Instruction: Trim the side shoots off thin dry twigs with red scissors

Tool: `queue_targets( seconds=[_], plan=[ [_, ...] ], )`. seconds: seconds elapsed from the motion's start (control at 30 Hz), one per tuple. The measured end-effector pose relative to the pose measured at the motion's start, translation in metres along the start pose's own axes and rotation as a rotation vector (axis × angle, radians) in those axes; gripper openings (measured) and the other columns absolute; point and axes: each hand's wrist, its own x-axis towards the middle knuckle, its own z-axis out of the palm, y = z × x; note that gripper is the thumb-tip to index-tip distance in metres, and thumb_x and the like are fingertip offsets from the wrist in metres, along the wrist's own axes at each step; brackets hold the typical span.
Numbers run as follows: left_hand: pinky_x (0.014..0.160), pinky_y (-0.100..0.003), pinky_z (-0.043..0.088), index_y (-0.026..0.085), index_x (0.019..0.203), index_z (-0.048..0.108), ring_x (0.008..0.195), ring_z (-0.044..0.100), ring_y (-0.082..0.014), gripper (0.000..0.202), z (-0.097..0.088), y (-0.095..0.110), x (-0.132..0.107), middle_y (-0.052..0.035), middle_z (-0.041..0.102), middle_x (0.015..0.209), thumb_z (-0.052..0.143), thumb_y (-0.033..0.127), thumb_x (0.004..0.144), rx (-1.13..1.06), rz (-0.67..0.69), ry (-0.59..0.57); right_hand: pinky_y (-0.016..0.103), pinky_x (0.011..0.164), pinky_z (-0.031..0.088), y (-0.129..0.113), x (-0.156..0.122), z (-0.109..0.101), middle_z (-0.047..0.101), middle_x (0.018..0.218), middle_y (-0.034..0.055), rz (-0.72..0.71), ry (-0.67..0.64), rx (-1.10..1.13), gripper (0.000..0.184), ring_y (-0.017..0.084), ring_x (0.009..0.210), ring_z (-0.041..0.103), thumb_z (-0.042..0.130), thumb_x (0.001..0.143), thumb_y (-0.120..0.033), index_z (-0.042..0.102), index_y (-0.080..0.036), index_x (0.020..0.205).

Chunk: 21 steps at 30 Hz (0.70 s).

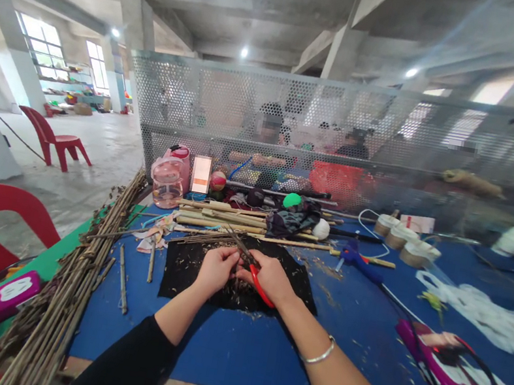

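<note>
Both of my hands meet over a black cloth [177,275] strewn with small pale shavings, on the blue tabletop. My right hand [271,276] is closed around red-handled scissors [261,286], whose dark blades point up and to the left. Close beside the blades, my left hand [215,270] is closed in a pinch; whatever it holds is too small and hidden to name. Thin brown twigs [204,237] lie along the cloth's far edge, just beyond my fingers.
A long bundle of dry stalks [81,278] lines the table's left edge. Bamboo sticks [218,215], a pink clear jug [168,183] and a white ball [321,229] stand behind. On the right are a blue glue gun [359,261], a purple power strip [440,364] and a perforated metal screen [233,102] behind.
</note>
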Motion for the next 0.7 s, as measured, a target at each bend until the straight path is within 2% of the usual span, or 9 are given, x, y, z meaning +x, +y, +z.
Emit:
queue_targets(
  seconds=[0.13, 0.33, 0.53, 0.7],
  plan=[
    [0.044, -0.018, 0.041, 0.013, 0.084, 0.064, 0.048, 0.05, -0.0076, 0.021, 0.0006, -0.003, 0.003, -0.0022, 0.062, 0.067, 0.055, 0.029, 0.075, -0.031, -0.012, 0.011, 0.025, 0.063, 0.044, 0.0014, -0.0007, 0.0016, 0.068, 0.081, 0.005, 0.033, -0.013, 0.0, 0.039, 0.019, 0.07, 0.063, 0.058, 0.075, -0.047, 0.058, -0.021, 0.104],
    [0.048, -0.019, 0.044, 0.013, 0.076, 0.063, 0.056, 0.056, -0.0106, 0.015, 0.0002, -0.0035, 0.0036, -0.0034, 0.063, 0.067, 0.051, 0.022, 0.076, -0.004, 0.0, 0.018, 0.033, 0.08, 0.043, 0.003, -0.0005, 0.0072, 0.06, 0.105, 0.0094, -0.031, 0.028, -0.138, 0.055, 0.022, 0.096, 0.057, 0.065, 0.066, -0.047, 0.051, -0.019, 0.111],
    [0.052, -0.021, 0.044, 0.014, 0.076, 0.064, 0.058, 0.057, -0.012, 0.018, 0.0002, 0.0011, 0.0, -0.0042, 0.065, 0.068, 0.053, 0.027, 0.076, 0.065, 0.087, 0.0, 0.028, 0.074, 0.043, 0.0004, 0.0014, 0.0074, 0.062, 0.092, 0.0055, -0.012, 0.01, -0.055, 0.037, 0.019, 0.085, 0.058, 0.063, 0.072, -0.042, 0.055, -0.02, 0.1],
    [0.042, -0.02, 0.035, 0.013, 0.083, 0.065, 0.042, 0.042, -0.0071, 0.023, 0.0008, -0.0008, -0.0012, -0.0005, 0.061, 0.061, 0.057, 0.033, 0.073, 0.036, 0.053, -0.073, 0.029, 0.07, 0.044, 0.0004, 0.0008, 0.0095, 0.062, 0.092, 0.006, 0.059, 0.037, -0.103, 0.039, 0.019, 0.08, 0.059, 0.061, 0.073, -0.044, 0.054, -0.02, 0.103]
  ],
)
